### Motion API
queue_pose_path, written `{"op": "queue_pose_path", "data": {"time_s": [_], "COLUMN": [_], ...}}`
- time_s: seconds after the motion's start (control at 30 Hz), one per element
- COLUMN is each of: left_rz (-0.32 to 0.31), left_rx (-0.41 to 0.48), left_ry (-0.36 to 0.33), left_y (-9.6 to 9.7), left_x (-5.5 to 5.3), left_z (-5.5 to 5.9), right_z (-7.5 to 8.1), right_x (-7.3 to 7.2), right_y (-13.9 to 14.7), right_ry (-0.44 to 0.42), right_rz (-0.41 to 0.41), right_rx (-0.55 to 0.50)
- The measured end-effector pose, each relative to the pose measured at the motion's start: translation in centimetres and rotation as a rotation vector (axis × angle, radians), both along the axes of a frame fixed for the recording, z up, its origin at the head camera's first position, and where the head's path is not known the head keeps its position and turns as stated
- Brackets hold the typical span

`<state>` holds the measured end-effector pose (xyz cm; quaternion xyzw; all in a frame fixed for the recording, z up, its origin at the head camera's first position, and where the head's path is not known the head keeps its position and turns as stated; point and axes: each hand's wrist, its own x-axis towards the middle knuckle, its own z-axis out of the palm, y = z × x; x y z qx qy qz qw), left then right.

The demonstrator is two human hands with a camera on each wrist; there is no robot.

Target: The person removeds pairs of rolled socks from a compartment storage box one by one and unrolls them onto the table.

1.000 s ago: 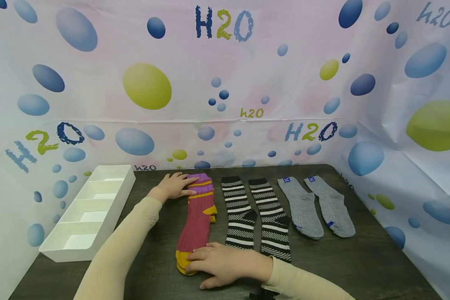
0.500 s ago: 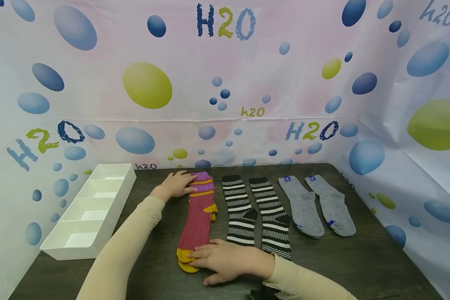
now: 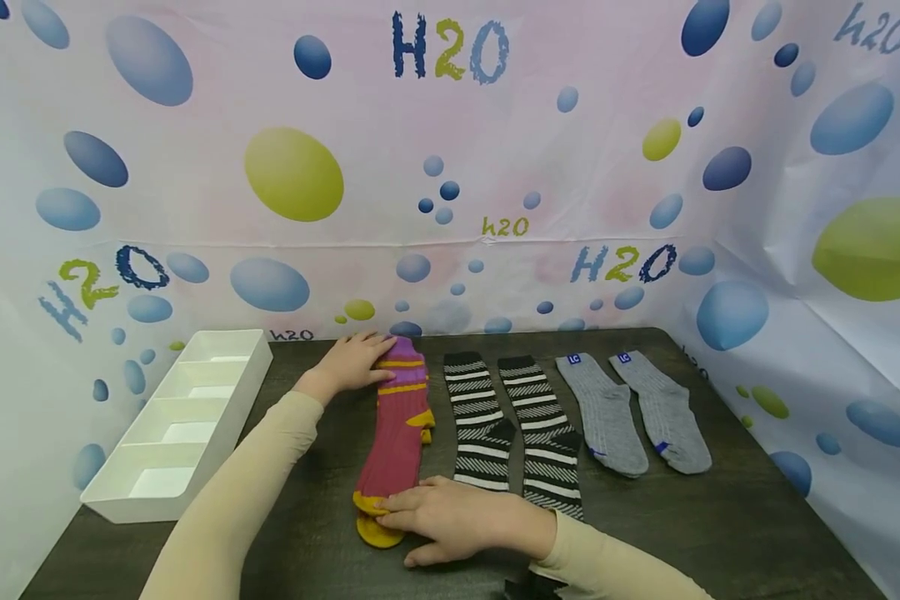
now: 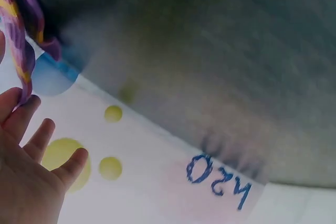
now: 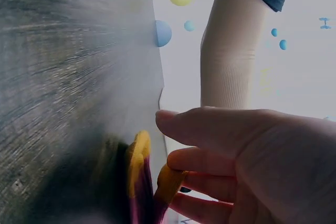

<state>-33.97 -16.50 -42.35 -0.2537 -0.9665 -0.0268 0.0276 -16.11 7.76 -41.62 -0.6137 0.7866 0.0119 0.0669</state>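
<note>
Two maroon socks with purple striped cuffs and yellow toes lie one over the other at mid-table. My left hand (image 3: 354, 362) pinches the cuff of the upper maroon sock (image 3: 392, 450); in the left wrist view that cuff (image 4: 21, 59) hangs from the fingertips, apart from the lower one. At the toe end, my right hand (image 3: 453, 518) holds the upper sock's yellow toe (image 5: 169, 182) at its fingertips, thumb apart. The lower sock's toe (image 3: 379, 533) shows beneath, separated from the upper one. How the fingers sit under the fabric is hidden.
Two black-and-white striped socks (image 3: 482, 425) lie to the right, partly behind the right hand. Beyond them are two grey socks (image 3: 607, 417). A white tray with several compartments (image 3: 228, 442) stands at the left. A printed curtain (image 3: 450, 275) borders the dark table (image 3: 727, 525).
The upper maroon sock has come up slightly and shifted toward the back, both hands moving with it. More of the lower sock's yellow toe is now exposed.
</note>
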Motion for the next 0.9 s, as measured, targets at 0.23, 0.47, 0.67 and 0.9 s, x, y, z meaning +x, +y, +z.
{"op": "queue_pose_path", "data": {"time_s": [0.23, 0.47, 0.67, 0.9], "left_rz": [-0.064, -0.053, -0.032, 0.003], "left_rx": [-0.022, -0.058, -0.101, -0.119], "left_ry": [0.111, 0.14, 0.144, 0.127], "left_y": [-0.8, -2.5, -4.3, -6.6], "left_x": [0.8, 1.6, 2.4, 3.3], "left_z": [1.5, 2.3, 2.4, 1.7], "right_z": [0.7, 0.9, 1.0, 0.7], "right_x": [0.5, 0.9, 1.3, 1.8], "right_y": [0.0, -1.0, -2.6, -4.9], "right_ry": [-0.003, 0.006, 0.054, 0.087], "right_rz": [-0.014, 0.007, 0.031, 0.055], "right_rx": [-0.015, -0.029, -0.017, 0.03]}}
